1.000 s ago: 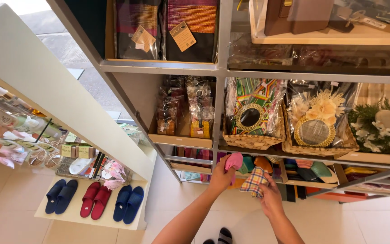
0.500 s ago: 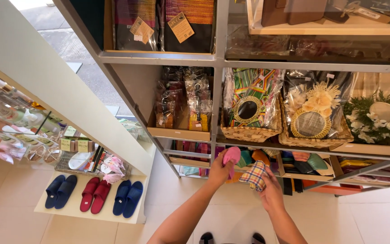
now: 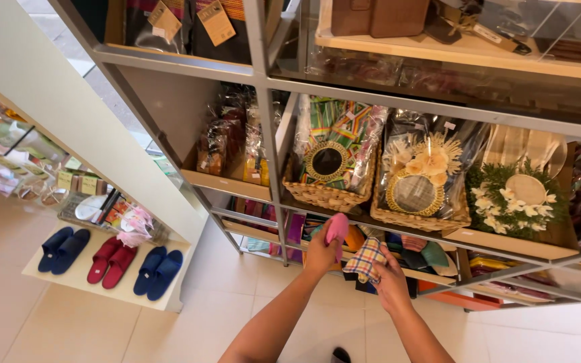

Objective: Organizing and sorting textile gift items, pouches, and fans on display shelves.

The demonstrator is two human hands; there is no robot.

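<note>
Pinching a soft pink pouch [image 3: 337, 228], the left hand [image 3: 321, 252] lifts; right hand [image 3: 390, 279] fingers grip plaid cloth [image 3: 366, 259].

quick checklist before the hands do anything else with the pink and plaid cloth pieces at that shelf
1. Left hand has a firm hold on the pink cloth piece: ok, fingers closed around it.
2. Right hand has the plaid cloth piece: ok, touching and gripping its edge.
3. Both pieces clear of the metal shelf frame: ok, held in front of it.
4. Free slot in the lower shelf row of folded cloth items: cannot tell, the hands hide part of it.
5. Wrapped baskets above sit steady: ok, resting flat on their shelf.
</note>
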